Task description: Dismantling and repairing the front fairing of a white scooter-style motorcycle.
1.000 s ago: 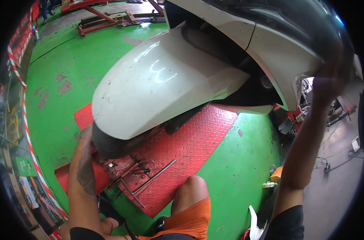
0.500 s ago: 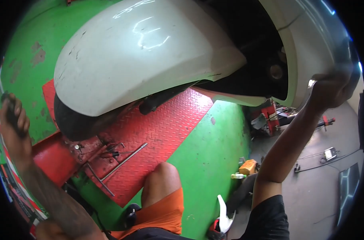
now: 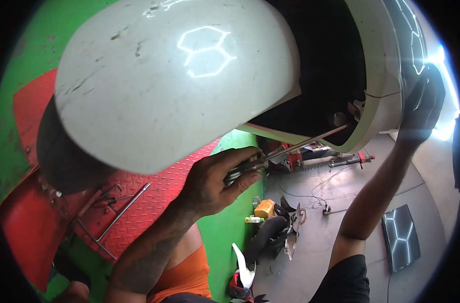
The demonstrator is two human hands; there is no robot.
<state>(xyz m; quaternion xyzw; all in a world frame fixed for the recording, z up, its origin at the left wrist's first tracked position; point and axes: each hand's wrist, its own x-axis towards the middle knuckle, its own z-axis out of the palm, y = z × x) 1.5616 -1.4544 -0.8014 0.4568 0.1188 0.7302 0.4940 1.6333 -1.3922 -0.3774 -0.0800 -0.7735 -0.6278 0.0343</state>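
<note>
My left hand (image 3: 220,177) is closed round the handle of a long-shafted screwdriver (image 3: 311,137). The shaft slants up to the right, its tip end close to a small metal bracket (image 3: 358,108) inside the dark opening of a scooter's white front body panel (image 3: 379,76). On the outer side of that panel lies my right hand (image 3: 422,103), dim beside a bright glare, its fingers stretched upward along the surface. Left of the opening, a scratched white front fender (image 3: 174,91) covers part of the dark tyre (image 3: 63,146).
Under the wheel is a red lift platform (image 3: 164,194) with a T-shaped wrench (image 3: 121,214) on it. An orange-yellow container (image 3: 264,208), black parts (image 3: 268,237) and a white curved piece (image 3: 244,267) lie on the floor. A dark glossy panel (image 3: 402,237) is at the right.
My left hand has swung from the far left to the middle, bringing the screwdriver up to the panel opening. My right hand stays at the panel's outer side; the view has shifted.
</note>
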